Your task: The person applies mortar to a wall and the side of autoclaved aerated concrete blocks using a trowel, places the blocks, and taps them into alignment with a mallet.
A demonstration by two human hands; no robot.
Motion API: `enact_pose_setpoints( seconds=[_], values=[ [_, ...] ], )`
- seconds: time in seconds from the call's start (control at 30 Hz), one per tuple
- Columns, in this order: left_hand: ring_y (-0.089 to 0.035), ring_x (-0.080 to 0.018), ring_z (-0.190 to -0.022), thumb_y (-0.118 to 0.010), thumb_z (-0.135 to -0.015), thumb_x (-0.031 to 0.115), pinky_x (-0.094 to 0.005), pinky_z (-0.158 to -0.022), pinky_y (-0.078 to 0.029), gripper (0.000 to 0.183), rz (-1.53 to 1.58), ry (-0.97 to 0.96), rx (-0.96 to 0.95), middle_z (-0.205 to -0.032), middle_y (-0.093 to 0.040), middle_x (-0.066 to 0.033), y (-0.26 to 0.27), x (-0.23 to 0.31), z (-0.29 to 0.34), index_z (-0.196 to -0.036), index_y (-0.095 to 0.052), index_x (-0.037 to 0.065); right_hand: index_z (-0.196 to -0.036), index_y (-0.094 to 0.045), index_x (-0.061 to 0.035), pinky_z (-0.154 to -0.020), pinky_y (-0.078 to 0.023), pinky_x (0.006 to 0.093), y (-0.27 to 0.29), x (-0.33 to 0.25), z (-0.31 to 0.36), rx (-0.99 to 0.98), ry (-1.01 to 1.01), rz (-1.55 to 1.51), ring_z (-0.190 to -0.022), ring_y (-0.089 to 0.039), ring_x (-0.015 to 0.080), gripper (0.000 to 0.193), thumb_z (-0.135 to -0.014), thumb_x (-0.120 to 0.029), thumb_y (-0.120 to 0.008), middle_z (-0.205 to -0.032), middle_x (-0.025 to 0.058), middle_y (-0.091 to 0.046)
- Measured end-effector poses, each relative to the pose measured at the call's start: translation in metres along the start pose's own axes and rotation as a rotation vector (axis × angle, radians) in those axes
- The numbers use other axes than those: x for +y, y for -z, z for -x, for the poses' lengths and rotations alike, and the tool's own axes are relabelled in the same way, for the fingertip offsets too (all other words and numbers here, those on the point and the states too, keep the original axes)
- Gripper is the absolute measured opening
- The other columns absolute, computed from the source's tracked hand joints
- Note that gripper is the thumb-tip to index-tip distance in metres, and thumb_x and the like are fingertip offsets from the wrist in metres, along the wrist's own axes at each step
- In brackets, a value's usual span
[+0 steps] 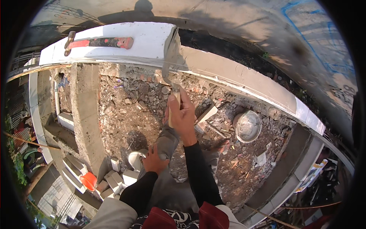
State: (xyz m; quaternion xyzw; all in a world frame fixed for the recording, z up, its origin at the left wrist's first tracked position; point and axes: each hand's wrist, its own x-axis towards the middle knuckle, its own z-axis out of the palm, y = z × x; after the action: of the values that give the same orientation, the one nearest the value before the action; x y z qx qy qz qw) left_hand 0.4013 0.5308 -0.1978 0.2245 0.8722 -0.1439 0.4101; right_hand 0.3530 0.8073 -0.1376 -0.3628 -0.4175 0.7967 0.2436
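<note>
My right hand [185, 118] is closed around the wooden handle of a trowel [174, 112]. The trowel's metal blade points away from me, up against the end face of a white block [114, 38] on the low wall. Grey mortar shows around that end and along the lower blocks to the right. My left hand [155, 159] lies on my trousered leg with its fingers spread, holding nothing. Close beside its fingertips is a white rounded container [136, 159], partly hidden by the leg. On top of the white block rests a hammer [101, 42] with a red and black handle.
A bucket [248, 126] with greyish mix stands on the rubble floor [126, 103] to the right. Between it and my leg lie a white block piece [207, 113] and a long-handled tool [217, 130]. An orange container [88, 181] and loose blocks [113, 179] sit lower left. Walls surround me.
</note>
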Motion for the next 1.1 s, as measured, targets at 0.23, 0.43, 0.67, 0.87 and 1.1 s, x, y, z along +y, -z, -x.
enact_pose_setpoints(
  seconds=[0.23, 0.43, 0.67, 0.87, 1.1],
  values=[
    [-0.059, -0.0398, -0.13, -0.082, -0.068, 0.057, -0.0611, -0.102, -0.046, 0.111, 0.023, -0.02, 0.041, -0.159, -0.041, -0.018, -0.001, -0.005, -0.005, -0.159, -0.035, 0.014, -0.141, -0.055, 0.0078, -0.066, -0.052, 0.0296, 0.01, 0.084, 0.07, 0.081, 0.073, 0.399, -0.071, -0.061, 0.01, 0.049, -0.103, -0.02, -0.064, -0.08, 0.005, -0.066],
    [-0.058, -0.0414, -0.131, -0.082, -0.068, 0.056, -0.0599, -0.101, -0.047, 0.11, 0.007, -0.071, -0.001, -0.16, -0.041, -0.0191, 0.002, -0.007, -0.005, -0.159, -0.036, 0.015, -0.14, -0.055, 0.0078, -0.054, -0.044, 0.0239, -0.014, 0.002, -0.01, 0.156, 0.017, -0.122, -0.062, -0.052, 0.0043, 0.052, -0.104, -0.028, -0.064, -0.081, 0.001, -0.064],
    [-0.057, -0.0449, -0.13, -0.084, -0.067, 0.052, -0.0608, -0.102, -0.047, 0.112, 0.055, -0.1, 0.013, -0.159, -0.041, -0.0225, 0.001, 0.006, 0.0, -0.159, -0.035, 0.014, -0.143, -0.057, -0.0014, -0.084, -0.053, 0.0345, 0.021, 0.059, 0.068, 0.076, 0.173, 0.298, -0.091, -0.067, 0.0205, 0.052, -0.102, -0.032, -0.066, -0.108, 0.018, -0.073],
    [-0.059, -0.0407, -0.13, -0.081, -0.069, 0.054, -0.0575, -0.1, -0.051, 0.112, -0.019, -0.027, -0.024, -0.16, -0.041, -0.0199, 0.003, 0.023, 0.008, -0.16, -0.032, 0.013, -0.13, -0.062, -0.0017, -0.084, -0.055, 0.0454, 0.187, 0.049, 0.184, 0.469, -0.245, 0.583, -0.099, -0.071, 0.0369, 0.036, -0.099, -0.018, -0.064, -0.113, 0.0246, -0.07],
    [-0.063, -0.0436, -0.123, -0.081, -0.07, 0.055, -0.0577, -0.098, -0.051, 0.112, -0.158, -0.056, 0.037, -0.16, -0.04, -0.0191, -0.027, 0.045, 0.022, -0.161, -0.03, 0.016, -0.115, -0.058, -0.0064, -0.074, -0.054, 0.0596, 0.451, 0.087, 0.269, 0.722, -0.303, 1.351, -0.082, -0.069, 0.049, 0.033, -0.097, -0.034, -0.059, -0.091, 0.0241, -0.072]
  ],
)
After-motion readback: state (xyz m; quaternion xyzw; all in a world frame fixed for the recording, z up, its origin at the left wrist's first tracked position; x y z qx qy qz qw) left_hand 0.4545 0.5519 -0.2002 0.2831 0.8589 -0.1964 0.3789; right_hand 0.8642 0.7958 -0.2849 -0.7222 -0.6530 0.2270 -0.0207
